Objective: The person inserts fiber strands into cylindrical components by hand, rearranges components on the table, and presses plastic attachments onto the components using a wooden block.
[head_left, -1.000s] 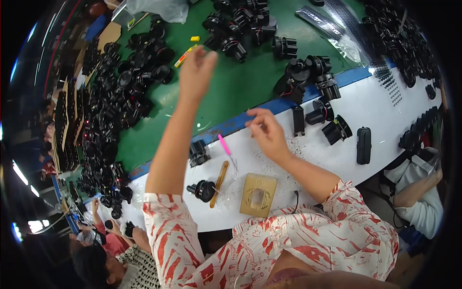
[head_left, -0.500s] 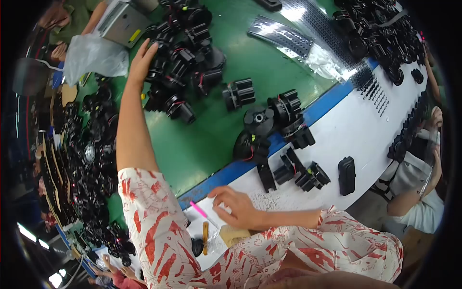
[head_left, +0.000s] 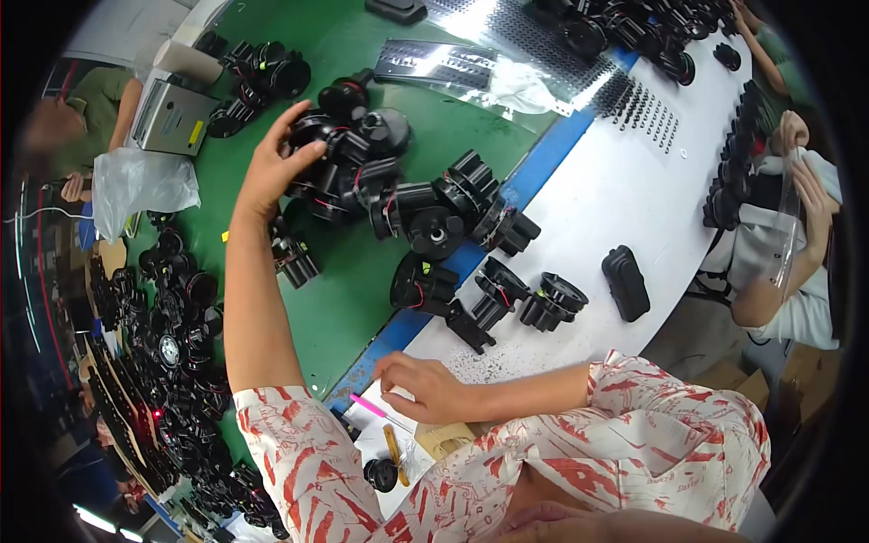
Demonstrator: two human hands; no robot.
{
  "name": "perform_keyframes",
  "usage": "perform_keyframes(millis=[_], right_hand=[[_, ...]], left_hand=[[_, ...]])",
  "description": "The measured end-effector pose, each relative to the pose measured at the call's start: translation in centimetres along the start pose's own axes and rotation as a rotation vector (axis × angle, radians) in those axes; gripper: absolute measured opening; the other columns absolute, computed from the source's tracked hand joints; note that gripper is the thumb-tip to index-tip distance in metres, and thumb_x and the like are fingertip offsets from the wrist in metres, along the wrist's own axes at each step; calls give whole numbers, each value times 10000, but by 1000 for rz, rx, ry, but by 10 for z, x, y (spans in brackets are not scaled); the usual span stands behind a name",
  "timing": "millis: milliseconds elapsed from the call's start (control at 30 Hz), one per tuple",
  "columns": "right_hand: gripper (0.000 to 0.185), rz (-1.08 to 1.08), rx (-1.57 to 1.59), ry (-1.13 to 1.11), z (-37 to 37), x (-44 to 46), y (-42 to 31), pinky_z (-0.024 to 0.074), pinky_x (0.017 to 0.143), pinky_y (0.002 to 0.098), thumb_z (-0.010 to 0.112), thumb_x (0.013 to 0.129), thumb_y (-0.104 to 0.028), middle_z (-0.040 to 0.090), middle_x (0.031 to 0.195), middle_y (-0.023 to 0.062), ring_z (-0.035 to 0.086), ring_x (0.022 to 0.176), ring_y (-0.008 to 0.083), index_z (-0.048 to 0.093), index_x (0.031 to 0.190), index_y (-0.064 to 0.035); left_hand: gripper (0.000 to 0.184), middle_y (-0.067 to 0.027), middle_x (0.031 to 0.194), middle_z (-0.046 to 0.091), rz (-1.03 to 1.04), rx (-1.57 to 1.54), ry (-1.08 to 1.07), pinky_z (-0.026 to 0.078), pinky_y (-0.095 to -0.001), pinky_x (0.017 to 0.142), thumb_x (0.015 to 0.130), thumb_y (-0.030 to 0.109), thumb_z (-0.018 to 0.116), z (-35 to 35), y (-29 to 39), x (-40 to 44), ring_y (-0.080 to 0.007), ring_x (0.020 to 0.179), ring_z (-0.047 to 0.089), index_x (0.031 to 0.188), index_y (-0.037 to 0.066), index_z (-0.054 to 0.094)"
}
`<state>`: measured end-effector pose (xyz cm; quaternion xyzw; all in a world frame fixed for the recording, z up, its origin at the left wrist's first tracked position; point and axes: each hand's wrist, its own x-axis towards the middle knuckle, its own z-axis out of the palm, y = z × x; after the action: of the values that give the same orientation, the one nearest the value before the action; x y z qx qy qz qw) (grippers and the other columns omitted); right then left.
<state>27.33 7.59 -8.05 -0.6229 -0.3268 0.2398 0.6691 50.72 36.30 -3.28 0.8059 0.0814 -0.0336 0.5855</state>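
Observation:
My left hand (head_left: 281, 167) reaches over the green table mat, fingers spread and thumb apart, pressed against a cluster of black fan motors (head_left: 348, 163) with red wires. Which single motor it touches is partly hidden. The cluster now meets other black fan motors (head_left: 439, 226) near the blue table edge. My right hand (head_left: 421, 387) hovers low over the white table part, fingers loosely curled with a gap to the thumb and nothing seen in them. Close by lie a pink pen (head_left: 367, 405), a yellow-handled tool (head_left: 393, 445) and a small black round part (head_left: 380, 474).
Perforated black sheets (head_left: 434, 65) and clear plastic lie at the back. A black oblong case (head_left: 626, 282) rests on the white surface (head_left: 579, 208). More motors (head_left: 186, 335) crowd the left side, near a grey metal box (head_left: 169, 118) and a plastic bag (head_left: 145, 185). Co-workers sit left and right.
My left hand has pushed the cluster of fan motors across the mat toward the others, leaving some behind at the back. The camera view has shifted. My right hand stays nearly in place.

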Motion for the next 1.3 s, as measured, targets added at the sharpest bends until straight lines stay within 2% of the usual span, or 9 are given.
perform_keyframes(millis=[67,133,267,500,800,933,1167,1233,1300], right_hand=[[116,33,15,2,-3,6,1,566,718,345,667,910,-63,603,1227,136,679,941,247,573,968,-24],[89,128,221,115,-6,13,5,560,857,343,642,948,-69,515,1406,177,614,1193,249,572,979,-23],[73,135,206,225,-26,26,5,510,966,333,633,971,-76,423,1524,206,500,1360,261,577,987,-33],[88,90,155,382,-52,34,5,393,1089,366,632,978,-100,414,1538,221,462,1391,268,572,997,-37],[103,13,227,652,-59,34,6,340,1105,366,607,994,-122,515,1356,164,481,1256,225,563,1014,-32],[97,20,297,591,-53,28,4,373,1076,350,603,997,-106,526,1294,147,506,1200,202,558,1028,-26],[66,78,410,494,-46,25,10,418,1032,330,582,1009,-62,526,1256,124,532,1132,178,551,1048,-19],[61,86,441,505,-44,26,11,424,1027,327,578,1010,-53,526,1251,120,536,1124,176,550,1051,-18],[68,80,446,484,-41,26,13,428,1014,323,583,1010,-52,528,1238,111,531,1109,165,546,1057,-18]], left_hand=[[675,-36,1199,620,-20,98,-14,462,-268,956,827,154,828,16,7,-2,-124,1075,596,1451,154,569],[675,-40,1203,618,-38,148,-29,466,-274,964,827,140,826,33,11,-5,-124,1084,598,1450,151,567],[675,-57,1237,607,-11,10,-132,490,-286,937,825,134,826,65,22,-9,-122,1099,595,1447,148,564],[727,-85,1221,610,67,216,-181,518,-273,847,816,146,835,100,38,-2,-132,1009,630,1475,149,527],[783,-62,1226,594,-87,151,-316,496,-289,921,844,181,826,126,60,-6,-117,1027,625,1535,158,457],[838,-179,1182,672,51,199,-307,530,-361,904,811,201,830,142,57,-17,-244,995,684,1538,103,426],[789,-242,1305,631,410,811,-4,485,-444,1016,826,292,805,128,81,-58,-405,1166,630,1481,20,460],[756,-210,1335,625,402,832,253,482,-433,1020,852,344,793,88,70,-67,-366,1226,608,1454,4,485],[732,-210,1349,620,114,673,516,466,-425,1038,904,401,750,45,45,-80,-333,1246,602,1457,-3,491]])
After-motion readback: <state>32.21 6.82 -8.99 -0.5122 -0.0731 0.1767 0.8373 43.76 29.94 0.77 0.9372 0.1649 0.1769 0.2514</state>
